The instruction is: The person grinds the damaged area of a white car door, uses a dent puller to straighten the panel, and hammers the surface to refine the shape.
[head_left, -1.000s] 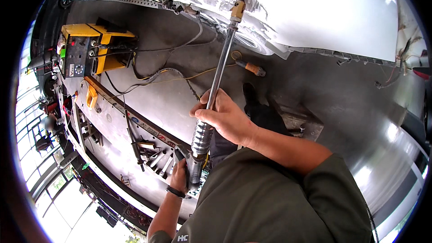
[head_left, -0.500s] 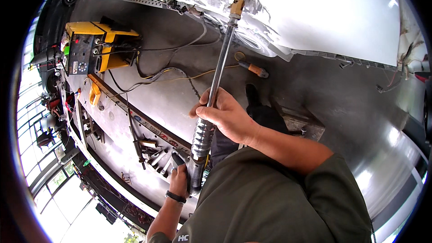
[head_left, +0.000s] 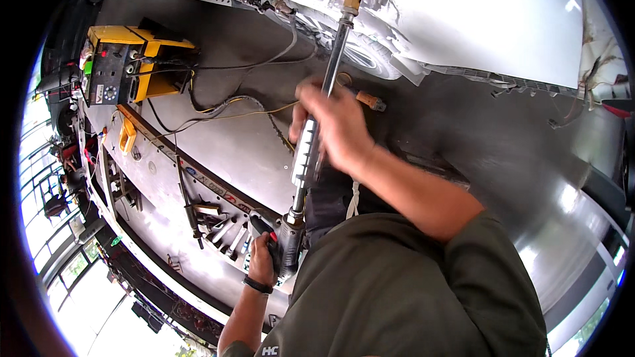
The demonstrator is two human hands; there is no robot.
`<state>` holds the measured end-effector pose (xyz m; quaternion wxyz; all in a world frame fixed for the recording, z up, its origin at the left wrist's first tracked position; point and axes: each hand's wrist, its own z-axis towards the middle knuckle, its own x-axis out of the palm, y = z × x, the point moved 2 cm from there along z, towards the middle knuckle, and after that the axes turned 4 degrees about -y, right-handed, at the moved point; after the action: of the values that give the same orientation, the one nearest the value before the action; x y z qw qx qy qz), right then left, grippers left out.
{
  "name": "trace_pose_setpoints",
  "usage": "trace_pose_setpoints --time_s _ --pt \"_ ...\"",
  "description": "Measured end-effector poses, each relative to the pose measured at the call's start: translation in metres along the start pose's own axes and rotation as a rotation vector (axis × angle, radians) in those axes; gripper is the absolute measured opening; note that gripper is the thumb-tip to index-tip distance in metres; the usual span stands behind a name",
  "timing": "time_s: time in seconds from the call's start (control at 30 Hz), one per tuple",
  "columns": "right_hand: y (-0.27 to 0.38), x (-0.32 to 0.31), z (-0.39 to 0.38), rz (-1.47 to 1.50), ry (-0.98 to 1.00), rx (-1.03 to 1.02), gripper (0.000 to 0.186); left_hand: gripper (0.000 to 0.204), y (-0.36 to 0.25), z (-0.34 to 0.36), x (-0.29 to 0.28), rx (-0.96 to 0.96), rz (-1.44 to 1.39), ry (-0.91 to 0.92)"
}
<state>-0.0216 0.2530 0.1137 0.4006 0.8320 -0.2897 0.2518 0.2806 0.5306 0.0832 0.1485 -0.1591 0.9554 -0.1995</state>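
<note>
At my far left stands a yellow-and-black machine [head_left: 142, 66], with dark cables [head_left: 249, 98] trailing off rightward. Below it lie a yellow handle-shaped piece [head_left: 127, 135], a long brown beam [head_left: 198, 173] and a cluster of hand tools [head_left: 225, 231]. My left hand [head_left: 262, 258], a black band [head_left: 256, 284] at its wrist, is closed around the grip at the lower end of a slide hammer [head_left: 337, 49]. The tool slants up and rightward, its tan head [head_left: 352, 0] against the scuffed patch of a white car panel [head_left: 489, 33]. My right hand [head_left: 336, 122], blurred, curls around the slide hammer at the sliding weight's [head_left: 303, 158] upper end. Just beyond lies an orange tool [head_left: 370, 101].
</note>
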Motion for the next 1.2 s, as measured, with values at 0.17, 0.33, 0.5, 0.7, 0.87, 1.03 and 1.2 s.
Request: trace_pose_setpoints --time_s 0.17,0.33,0.5,0.7,0.87,1.03,1.2 --pt "-0.067 -0.002 -0.032 0.148 0.057 0.001 0.015 0.036 -0.002 0.005 0.008 -0.124 -0.172 0.082" --pt "-0.058 -0.004 -0.016 0.027 0.167 0.094 0.021 0.028 -0.021 -0.008 0.004 0.327 0.199 -0.222" --pt "-0.028 0.008 -0.007 0.07 0.185 0.067 0.039 0.035 -0.038 -0.029 -0.001 0.693 -0.251 -0.4" --pt "-0.029 -0.001 -0.025 -0.238 0.146 0.026 0.041 0.042 -0.055 0.023 0.017 -0.156 0.072 0.22" --pt "-0.031 -0.004 -0.035 -0.286 0.148 -0.048 0.038 0.048 -0.044 0.01 0.036 -0.423 0.125 0.283" --pt "-0.031 -0.009 -0.032 -0.259 0.165 0.029 0.036 0.045 -0.045 -0.002 0.042 0.01 0.189 0.31" --pt "-0.032 -0.013 -0.024 -0.241 0.16 0.092 0.032 0.037 -0.019 -0.009 0.034 0.35 -0.311 -0.332"
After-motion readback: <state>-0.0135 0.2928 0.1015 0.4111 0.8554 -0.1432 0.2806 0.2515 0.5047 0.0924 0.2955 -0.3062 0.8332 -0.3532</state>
